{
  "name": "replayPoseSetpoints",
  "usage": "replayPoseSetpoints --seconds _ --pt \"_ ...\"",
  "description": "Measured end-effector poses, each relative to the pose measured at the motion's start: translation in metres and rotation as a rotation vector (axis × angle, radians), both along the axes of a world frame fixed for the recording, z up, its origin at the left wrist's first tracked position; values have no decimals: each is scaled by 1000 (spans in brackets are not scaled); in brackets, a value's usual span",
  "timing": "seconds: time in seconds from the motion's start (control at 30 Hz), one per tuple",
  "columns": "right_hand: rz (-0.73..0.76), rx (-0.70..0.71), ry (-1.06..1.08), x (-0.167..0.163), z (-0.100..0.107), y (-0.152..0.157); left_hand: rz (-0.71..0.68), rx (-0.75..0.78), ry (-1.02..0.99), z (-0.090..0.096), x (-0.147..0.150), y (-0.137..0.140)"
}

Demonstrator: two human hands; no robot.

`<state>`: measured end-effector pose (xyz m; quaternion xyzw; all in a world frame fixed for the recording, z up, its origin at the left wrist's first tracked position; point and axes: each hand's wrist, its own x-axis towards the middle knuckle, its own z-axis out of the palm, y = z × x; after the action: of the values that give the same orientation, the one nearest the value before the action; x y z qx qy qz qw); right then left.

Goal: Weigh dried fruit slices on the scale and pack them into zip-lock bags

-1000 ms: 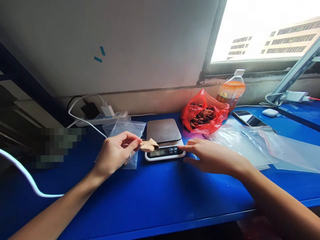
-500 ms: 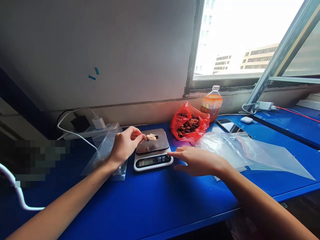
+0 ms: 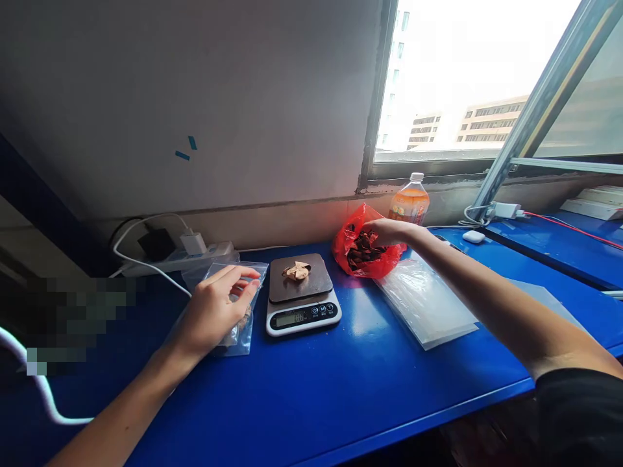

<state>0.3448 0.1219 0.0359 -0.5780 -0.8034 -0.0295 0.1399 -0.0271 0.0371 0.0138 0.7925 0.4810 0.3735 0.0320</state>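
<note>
Blue tabletop (image 3: pixel 311 395) spreads beneath the left hand (image 3: pixel 219 308) and the right hand (image 3: pixel 387 232), which are well apart. Largest on it, a stack of clear plastic bags (image 3: pixel 431 308) lies on the near side of the right hand, partly under that forearm. Next comes the white digital scale (image 3: pixel 304 298), between the hands and just beside the left one's fingertips; its display is too small to read surely. A red plastic bag (image 3: pixel 384 264) surrounds the right hand's fingers, which are hidden, so whether they grip anything I cannot tell. Below the left hand lies a clear zip bag (image 3: pixel 243 340); that hand is loosely curled, thumb and fingers parted, with nothing visible between them. Beyond the right hand stands a bottle (image 3: pixel 409 202) of orange liquid. Dark dried pieces (image 3: pixel 363 254) sit in the red bag, right at the right hand's fingers. Smallest, a pale dried piece (image 3: pixel 296 271) rests on the scale's metal plate, nearer the left hand than the right.
</note>
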Motion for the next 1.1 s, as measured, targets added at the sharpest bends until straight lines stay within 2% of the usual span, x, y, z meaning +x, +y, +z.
replayPoseSetpoints --seconds 0.13,0.33,0.53,0.67,0.77,0.87,0.97,1.1 --pt "9 -78 -71 -4 -11 10 -6 26 5 -3 -11 1" --pt "-81 -23 -71 7 -9 5 -24 54 7 -6 -12 1" --pt "-138 86 81 14 7 -23 -43 65 11 -5 -11 -1" --pt "-21 181 276 -19 9 -53 -47 42 27 -5 -8 -2" --pt "148 265 378 -62 -5 -77 -57 14 50 -6 -6 -4" --pt "243 227 337 -97 -29 -94 -93 -19 89 -6 -4 -7" --pt "252 202 368 -111 -52 -97 -133 -34 131 -6 -3 -10" --pt "214 241 380 -111 -70 -84 -159 -52 179 -7 -2 -11"
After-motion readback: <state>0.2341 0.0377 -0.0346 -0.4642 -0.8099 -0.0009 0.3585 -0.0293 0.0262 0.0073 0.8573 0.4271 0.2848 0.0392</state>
